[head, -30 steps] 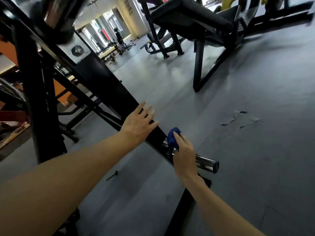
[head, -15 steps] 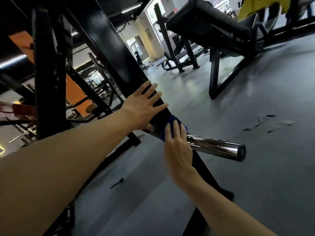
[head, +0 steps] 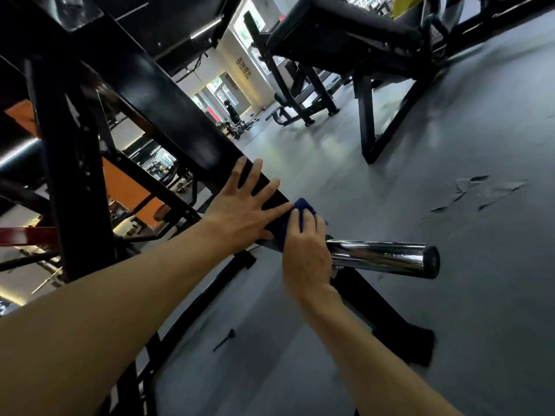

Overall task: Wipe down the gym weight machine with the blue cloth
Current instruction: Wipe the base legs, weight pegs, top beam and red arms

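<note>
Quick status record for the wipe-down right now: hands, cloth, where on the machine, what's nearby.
left hand: flat, fingers spread, pressed on the black beam
right hand: pressing the blue cloth onto the beam
cloth position: on the sloping beam, just above the chrome peg
chrome peg: bare, no plate loaded, sticks out to the right
floor: grey mat, torn patch at right, small dark object lying below the left arm
background: black bench beyond the beam

The pale far wall [head: 228, 60] at about twelve o'clock carries dark lettering [head: 243, 67], too small and blurred to read. No other text, label, brand or number is legible.
</note>
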